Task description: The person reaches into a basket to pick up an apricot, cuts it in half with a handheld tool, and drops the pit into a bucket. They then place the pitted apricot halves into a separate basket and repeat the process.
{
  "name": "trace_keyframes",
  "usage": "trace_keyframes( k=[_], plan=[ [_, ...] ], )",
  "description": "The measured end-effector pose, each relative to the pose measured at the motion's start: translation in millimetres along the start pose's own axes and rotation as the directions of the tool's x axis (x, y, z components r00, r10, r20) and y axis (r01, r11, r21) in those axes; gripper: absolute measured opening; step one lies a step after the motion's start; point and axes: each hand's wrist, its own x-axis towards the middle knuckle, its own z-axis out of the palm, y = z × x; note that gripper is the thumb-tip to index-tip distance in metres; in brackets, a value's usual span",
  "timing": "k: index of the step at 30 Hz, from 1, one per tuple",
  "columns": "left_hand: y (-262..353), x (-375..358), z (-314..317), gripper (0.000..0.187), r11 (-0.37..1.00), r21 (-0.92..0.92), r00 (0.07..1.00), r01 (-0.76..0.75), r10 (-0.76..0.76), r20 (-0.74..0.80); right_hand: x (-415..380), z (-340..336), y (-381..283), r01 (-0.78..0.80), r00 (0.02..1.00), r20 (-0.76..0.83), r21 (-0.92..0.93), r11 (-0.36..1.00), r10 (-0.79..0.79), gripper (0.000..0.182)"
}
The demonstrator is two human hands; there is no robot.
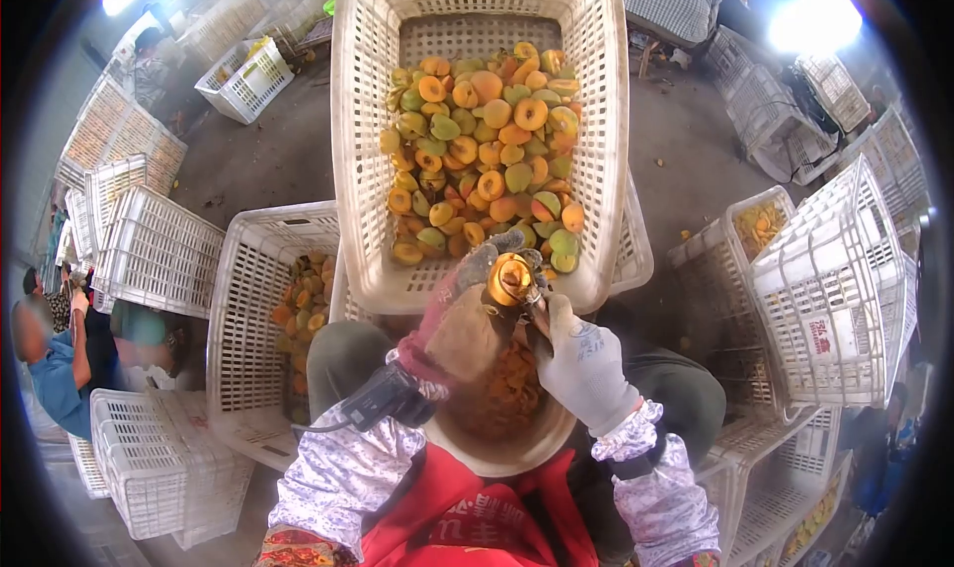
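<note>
My left hand (467, 314), in a worn maroon and grey glove, is closed around a cut yellow peach (511, 278) with its orange flesh facing up. My right hand (586, 360), in a whitish knitted glove, grips a slim metal hand tool (538, 314). The tool's tip is at the peach's right side; its exact shape is hidden by the fingers. Under both hands, between the knees, stands a round tub (475, 456) with orange scraps (505, 393) inside. Just beyond the hands, a large white crate (355, 150) holds many cut peaches (492, 120), several with hollow centres.
To the left, another white crate (236, 299) contains more peaches. Stacked crates (149, 458) stand at lower left, and tilted crates (825, 289) at right. A person in a blue top (62, 368) is at the far left. A padded grey surface (676, 2) lies at the back.
</note>
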Motion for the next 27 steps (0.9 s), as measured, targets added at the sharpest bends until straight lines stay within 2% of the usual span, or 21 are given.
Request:
trace_keyframes(
  k=[2, 3, 4, 5, 6, 8, 12, 14, 15, 16, 17, 18, 19, 20, 22, 23, 24, 25, 26, 27],
  plan=[
    [-1, -1, 6, 0.052, 0.927, -0.348, 0.987, 0.141, -0.159, -0.022, 1, 1, -3, 0.004, 0.998, 0.065, -0.046, 0.999, -0.001, 0.042],
    [2, 1, 8, 0.052, 0.927, -0.347, 0.987, 0.143, -0.160, -0.022, 2, 2, -4, 0.004, 0.998, 0.066, -0.044, 0.999, -0.001, 0.042],
    [6, 2, 11, 0.034, 0.784, -0.588, 0.958, 0.201, -0.282, -0.047, 1, 4, -6, -0.002, 0.992, 0.123, -0.082, 0.997, 0.012, 0.043],
    [9, 2, 12, 0.025, 0.577, -0.786, 0.915, 0.221, -0.402, -0.038, 0, 6, -8, -0.007, 0.983, 0.181, -0.121, 0.993, 0.029, 0.045],
    [7, 2, 12, 0.025, 0.576, -0.786, 0.914, 0.224, -0.405, -0.036, -1, 8, -10, -0.008, 0.983, 0.183, -0.119, 0.993, 0.030, 0.045],
    [-1, 3, 12, 0.030, 0.407, -0.857, 0.850, 0.317, -0.522, 0.066, -4, 13, -10, 0.016, 0.988, 0.156, -0.147, 0.989, 0.007, 0.047],
    [-9, 9, 16, 0.035, 0.498, -0.808, 0.851, 0.313, -0.526, 0.006, -5, 18, -5, -0.036, 0.969, 0.241, -0.085, 0.996, 0.056, 0.046],
    [-19, 15, 3, 0.050, 0.532, -0.646, 0.810, 0.547, -0.532, 0.248, -12, 20, 1, 0.143, 0.989, 0.062, -0.186, 0.972, -0.134, 0.039],
    [-20, 19, -3, 0.052, 0.532, -0.588, 0.782, 0.609, -0.527, 0.334, -12, 19, 1, 0.137, 0.990, 0.061, -0.184, 0.973, -0.128, 0.039],
    [-17, 19, -6, 0.052, 0.533, -0.584, 0.780, 0.612, -0.526, 0.338, -9, 18, 1, 0.035, 0.983, 0.185, -0.106, 0.994, -0.015, 0.036],
    [-12, 20, -8, 0.052, 0.744, -0.422, 0.855, 0.518, -0.439, 0.277, -8, 17, 1, -0.077, 0.946, 0.313, -0.043, 0.996, 0.087, 0.034],
    [-6, 21, -9, 0.053, 0.896, -0.230, 0.915, 0.380, -0.327, 0.238, -9, 19, 2, -0.081, 0.946, 0.311, -0.045, 0.996, 0.091, 0.034],
    [4, 28, -9, 0.050, 0.475, -0.543, 0.710, 0.692, -0.581, 0.397, -10, 21, 3, -0.073, 0.968, 0.238, -0.008, 0.997, 0.073, 0.034],
    [6, 27, -8, 0.050, 0.478, -0.542, 0.712, 0.692, -0.578, 0.399, -9, 23, 4, -0.060, 0.985, 0.162, 0.029, 0.998, 0.054, 0.034],
    [11, 22, -7, 0.044, 0.200, -0.868, 0.801, 0.454, -0.518, 0.300, -6, 21, 2, -0.111, 0.984, 0.148, 0.098, 0.989, 0.096, 0.035],
    [-24, 11, 12, 0.047, 0.104, -0.927, 0.746, 0.359, -0.630, 0.218, -5, 21, 0, -0.158, 0.980, 0.146, 0.167, 0.973, 0.134, 0.036],
    [-23, 9, 17, 0.047, 0.111, -0.925, 0.745, 0.363, -0.631, 0.217, -5, 22, -1, -0.159, 0.981, 0.142, 0.174, 0.972, 0.134, 0.036],
    [-21, 6, 22, 0.048, 0.476, -0.810, 0.823, 0.342, -0.568, 0.014, -8, 23, -4, -0.204, 0.966, 0.204, 0.238, 0.950, 0.156, 0.036],
    [-20, 4, 27, 0.048, 0.768, -0.579, 0.890, 0.273, -0.430, -0.150, -10, 24, -5, -0.251, 0.947, 0.271, 0.294, 0.922, 0.171, 0.035],
    [-6, 5, 28, 0.049, 0.961, -0.263, 0.913, 0.082, -0.178, -0.367, -9, 25, -7, -0.252, 0.945, 0.280, 0.295, 0.922, 0.169, 0.035]
  ],
)
